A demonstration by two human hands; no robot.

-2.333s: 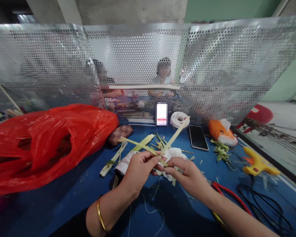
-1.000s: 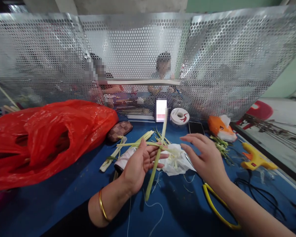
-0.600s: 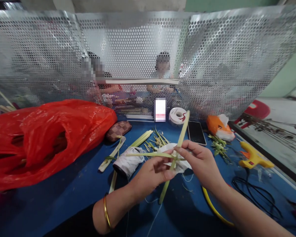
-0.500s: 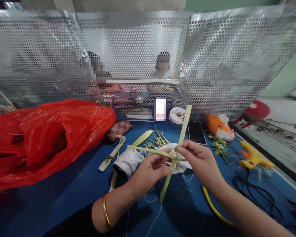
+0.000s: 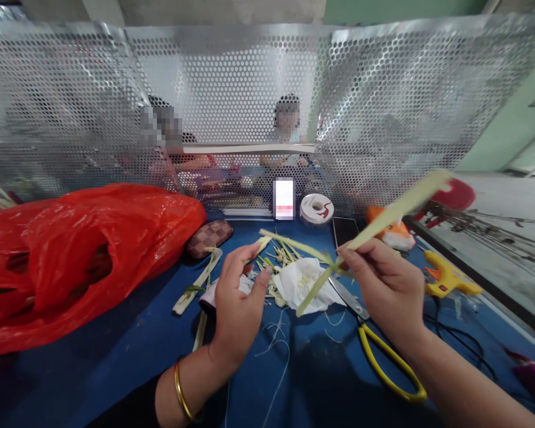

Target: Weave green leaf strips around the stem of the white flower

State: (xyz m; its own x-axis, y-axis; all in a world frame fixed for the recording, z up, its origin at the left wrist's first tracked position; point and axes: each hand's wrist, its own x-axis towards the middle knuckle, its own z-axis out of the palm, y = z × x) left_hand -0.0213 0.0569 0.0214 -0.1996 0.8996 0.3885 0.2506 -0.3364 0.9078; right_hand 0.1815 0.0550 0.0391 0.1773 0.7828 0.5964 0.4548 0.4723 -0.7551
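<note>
My right hand (image 5: 386, 284) pinches a crossed pair of pale green leaf strips (image 5: 374, 229) above the blue table (image 5: 116, 351). One strip slants up to the right and is blurred. My left hand (image 5: 237, 300), with a gold bangle on the wrist, hovers just left of the strips, fingers loosely curled and holding nothing. Under the hands lie a crumpled white sheet (image 5: 304, 285), cut green leaf scraps (image 5: 279, 252) and loose white threads (image 5: 276, 342).
A big red plastic bag (image 5: 80, 255) fills the left side. Yellow-handled scissors (image 5: 378, 351), a yellow glue gun (image 5: 448, 276), a black cable, a phone (image 5: 344, 229), a tape roll (image 5: 316, 208) and a checkered pouch (image 5: 209, 236) lie around. Two people sit behind the perforated metal screen (image 5: 383, 107).
My left hand has let go of the crossed strips and drawn back to the left. My right hand now holds them alone and has swung the long strip up to the right.
</note>
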